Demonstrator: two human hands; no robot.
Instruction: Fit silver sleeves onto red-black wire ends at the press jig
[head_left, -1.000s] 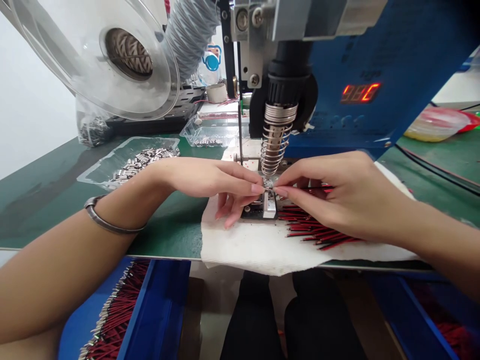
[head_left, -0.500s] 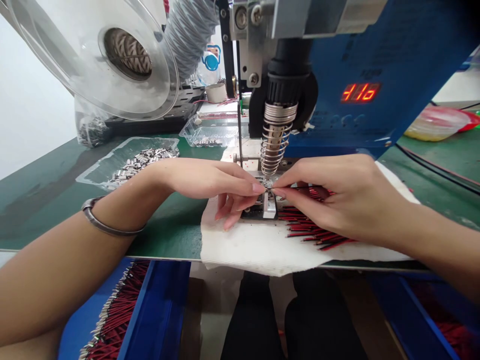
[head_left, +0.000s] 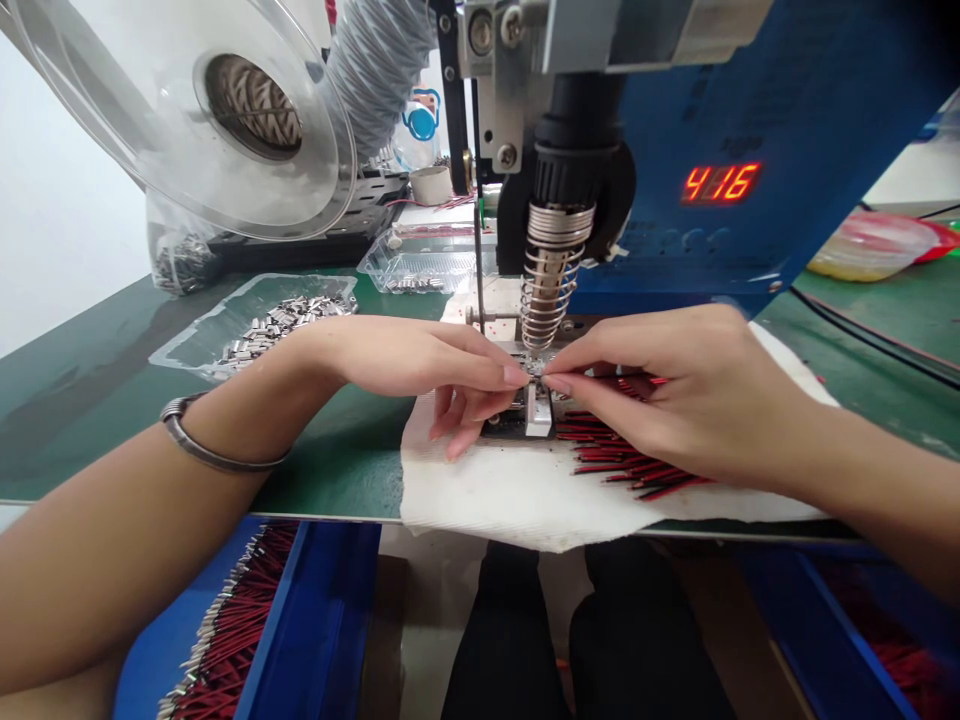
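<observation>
My right hand [head_left: 675, 385] is closed in a pinch on a thin red-and-black wire, which runs back under my fingers. Opposite it, the thumb and forefinger of my left hand [head_left: 442, 365] press together at the same spot; what they hold is too small to make out. Both sets of fingertips meet at a small metal fixture [head_left: 538, 410], right below the spring-wrapped tip of a soldering head [head_left: 553, 270]. Beneath my right hand a pile of red-and-black wires [head_left: 630, 455] lies on a white cloth [head_left: 510, 490].
A clear tray [head_left: 187, 345] of small metal connectors lies beyond my left forearm, with another plastic tray [head_left: 420, 265] behind. The blue machine box [head_left: 675, 250] shows red digits. A transparent fume hood [head_left: 172, 110] hangs at upper left. Below the table edge, a blue bin [head_left: 277, 620] holds finished-looking wires.
The red digits on the machine's display have changed and now read 416. Both hands keep nearly the same position at the fixture.
</observation>
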